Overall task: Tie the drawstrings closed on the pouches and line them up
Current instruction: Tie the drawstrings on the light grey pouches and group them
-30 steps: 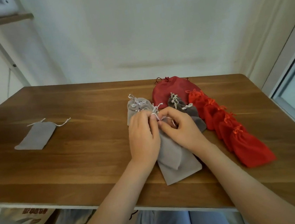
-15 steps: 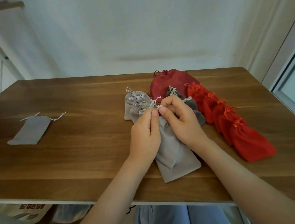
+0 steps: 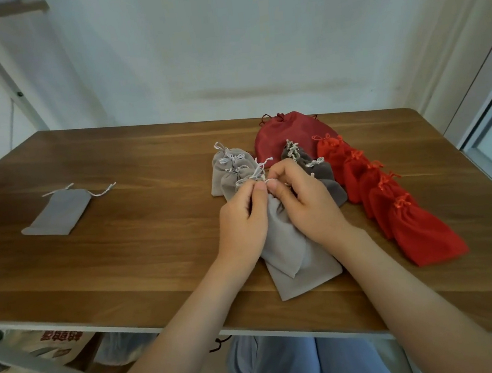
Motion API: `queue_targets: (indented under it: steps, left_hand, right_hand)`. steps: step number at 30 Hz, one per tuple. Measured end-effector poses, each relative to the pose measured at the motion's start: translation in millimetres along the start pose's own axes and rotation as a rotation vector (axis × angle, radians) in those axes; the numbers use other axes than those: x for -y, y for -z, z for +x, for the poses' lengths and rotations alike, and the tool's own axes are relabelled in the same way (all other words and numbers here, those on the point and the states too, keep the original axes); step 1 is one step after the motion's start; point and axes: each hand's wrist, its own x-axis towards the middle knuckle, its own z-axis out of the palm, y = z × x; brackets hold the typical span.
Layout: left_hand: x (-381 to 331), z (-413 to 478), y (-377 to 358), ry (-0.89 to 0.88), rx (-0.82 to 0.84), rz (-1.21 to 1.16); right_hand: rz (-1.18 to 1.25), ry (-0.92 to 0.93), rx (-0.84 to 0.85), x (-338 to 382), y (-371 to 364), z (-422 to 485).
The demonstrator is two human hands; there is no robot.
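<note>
A light grey pouch (image 3: 292, 251) lies at the table's near middle. Its white drawstring (image 3: 255, 174) is pinched by my left hand (image 3: 242, 220) and my right hand (image 3: 305, 204) at the pouch's gathered mouth, thumbs almost touching. Behind them lie two tied light grey pouches (image 3: 227, 170), two dark grey pouches (image 3: 319, 171), a large dark red pouch (image 3: 288, 134), and a row of several tied bright red pouches (image 3: 407, 217) running toward the near right. One flat light grey pouch (image 3: 57, 212) with loose strings lies alone at the left.
The wooden table (image 3: 141, 247) has its near edge just below my forearms. A white wall stands behind, a metal shelf leg (image 3: 5, 75) at the far left, a window frame (image 3: 489, 128) at the right. Bags sit on the floor under the table.
My hands have stayed at the pouch's mouth, working the drawstring; the fingertips have shifted slightly and the string ends now stick up between the thumbs. The pouches on the table have not moved.
</note>
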Motion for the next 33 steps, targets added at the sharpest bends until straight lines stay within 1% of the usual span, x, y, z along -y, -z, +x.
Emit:
queue_targets:
  steps: [4,8,11,15,17,21,25,28,31,33]
  left_hand:
    - [1,-1,-1,-0.099,-0.012,0.170]
    - [0,-2,-1,-0.080,-0.080,0.091]
    - [1,-1,-1,-0.103,-0.038,0.069]
    - [8,4,0,-0.151,-0.019,0.059]
    - [8,5,1,-0.080,0.042,-0.034]
    - [2,4,2,0.152,0.201,-0.294]
    - [2,4,4,0.200,0.295,-0.384]
    - [2,3,5,0.236,0.356,-0.405]
    - [-2,3,5,0.377,0.439,-0.567]
    - [-7,4,7,0.470,0.517,-0.690]
  right_hand:
    - [0.152,-0.064,-0.079,2,-5,2]
    - [0.350,-0.114,-0.118,10,-6,4]
    - [0.498,-0.119,-0.122,9,-4,5]
    - [0.540,-0.087,-0.097,5,-6,5]
    - [0.525,-0.070,-0.107,6,-4,6]
    - [0.430,-0.037,-0.121,6,2,8]
    - [0.359,-0.037,-0.104,5,4,5]
    - [0.286,0.002,-0.086,5,6,3]
    - [0.190,0.071,-0.086,6,8,3]
    - [0.170,0.107,-0.068,7,8,4]
